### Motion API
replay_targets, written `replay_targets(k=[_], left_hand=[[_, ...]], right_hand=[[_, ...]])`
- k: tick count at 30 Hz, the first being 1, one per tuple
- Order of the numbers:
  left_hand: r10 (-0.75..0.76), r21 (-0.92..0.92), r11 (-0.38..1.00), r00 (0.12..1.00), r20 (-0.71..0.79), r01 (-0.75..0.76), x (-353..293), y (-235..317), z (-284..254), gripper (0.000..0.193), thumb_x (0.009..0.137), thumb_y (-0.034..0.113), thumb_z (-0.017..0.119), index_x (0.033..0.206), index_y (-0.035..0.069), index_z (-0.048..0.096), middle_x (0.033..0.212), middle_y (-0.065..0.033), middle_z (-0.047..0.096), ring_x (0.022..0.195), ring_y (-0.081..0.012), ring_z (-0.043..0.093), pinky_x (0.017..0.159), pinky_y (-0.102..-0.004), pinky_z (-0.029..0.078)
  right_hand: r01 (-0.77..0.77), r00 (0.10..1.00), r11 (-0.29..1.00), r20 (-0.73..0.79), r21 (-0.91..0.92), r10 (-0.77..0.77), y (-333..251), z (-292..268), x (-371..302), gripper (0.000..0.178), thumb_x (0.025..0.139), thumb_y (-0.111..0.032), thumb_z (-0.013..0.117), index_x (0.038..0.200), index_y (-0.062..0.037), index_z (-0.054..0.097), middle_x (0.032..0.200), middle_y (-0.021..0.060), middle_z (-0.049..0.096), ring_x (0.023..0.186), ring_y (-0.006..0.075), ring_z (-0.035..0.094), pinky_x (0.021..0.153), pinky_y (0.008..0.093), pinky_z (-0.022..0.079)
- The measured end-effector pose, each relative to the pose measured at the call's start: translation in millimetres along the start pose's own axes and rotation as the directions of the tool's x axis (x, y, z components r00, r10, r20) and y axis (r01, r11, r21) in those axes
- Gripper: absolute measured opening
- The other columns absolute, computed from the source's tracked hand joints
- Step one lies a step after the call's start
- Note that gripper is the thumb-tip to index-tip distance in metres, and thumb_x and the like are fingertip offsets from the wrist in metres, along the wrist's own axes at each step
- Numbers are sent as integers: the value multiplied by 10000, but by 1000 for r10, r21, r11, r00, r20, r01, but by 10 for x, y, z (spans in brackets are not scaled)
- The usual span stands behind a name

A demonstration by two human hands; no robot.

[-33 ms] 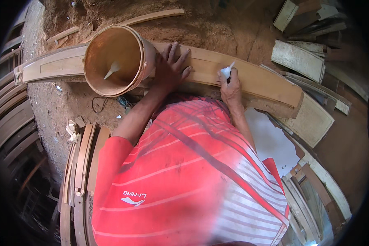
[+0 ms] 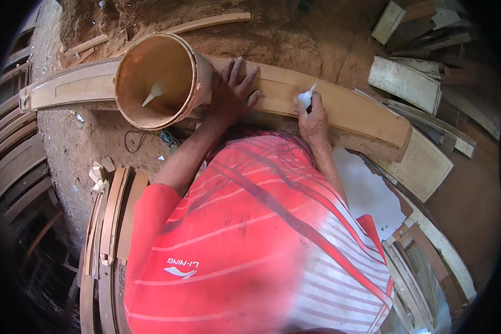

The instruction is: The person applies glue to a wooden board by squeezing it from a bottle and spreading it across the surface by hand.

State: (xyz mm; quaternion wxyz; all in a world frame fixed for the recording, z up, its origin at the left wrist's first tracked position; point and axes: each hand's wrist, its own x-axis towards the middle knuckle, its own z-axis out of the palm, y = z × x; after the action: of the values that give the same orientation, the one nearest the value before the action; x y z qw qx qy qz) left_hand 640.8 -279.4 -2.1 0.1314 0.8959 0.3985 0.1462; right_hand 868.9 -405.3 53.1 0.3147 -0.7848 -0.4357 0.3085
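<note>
A long, light-brown wooden panel (image 2: 345, 108) lies across in front of me. My left hand (image 2: 235, 92) rests on it with the fingers spread, just right of a large round bucket (image 2: 202, 83). Inside the bucket is a white piece with a bulb-like body and a pointed end (image 2: 155, 93). My right hand (image 2: 314, 119) is closed round a small white squeeze bottle (image 2: 305, 98) with a thin tip, which points up and away over the panel. Part of the bottle is hidden by my fingers.
Wooden boards (image 2: 114, 211) stand in a stack at the lower left, and more panels are piled at the far left (image 2: 16, 161). Whitish boards (image 2: 403, 83) lie on the right. A pale sheet (image 2: 367, 192) is beside my right forearm. Dark cord (image 2: 133, 142) lies below the bucket.
</note>
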Motion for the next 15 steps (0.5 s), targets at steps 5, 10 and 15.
replay_targets(k=[5,10,15], left_hand=[[-13,47,999,1000,17,12,-3,22,-23,800,912,554,702,1594,206,467,1637,-233,399,1487,-446,393,1158,-635,335],[-81,-20,996,994,69,82,-11,40,-89,963,889,613,708,1606,51,395,1662,-244,348,1540,-464,304,1226,-618,268],[-237,-74,967,966,99,245,-260,172,-57,1070,843,649,744,1583,-31,375,1685,-257,280,1582,-471,201,1283,-596,184]], right_hand=[[63,994,998,88,-31,-60,-222,-93,107,296,1001,-218,709,1234,-47,643,979,236,720,919,439,716,770,482,548],[153,984,988,99,-14,-151,-223,-52,221,258,1003,-167,706,1220,-29,683,861,132,675,759,218,638,728,359,535],[237,966,970,120,-47,-230,-303,-14,241,259,1010,-176,685,1223,-30,689,898,180,692,793,275,673,754,391,542]])
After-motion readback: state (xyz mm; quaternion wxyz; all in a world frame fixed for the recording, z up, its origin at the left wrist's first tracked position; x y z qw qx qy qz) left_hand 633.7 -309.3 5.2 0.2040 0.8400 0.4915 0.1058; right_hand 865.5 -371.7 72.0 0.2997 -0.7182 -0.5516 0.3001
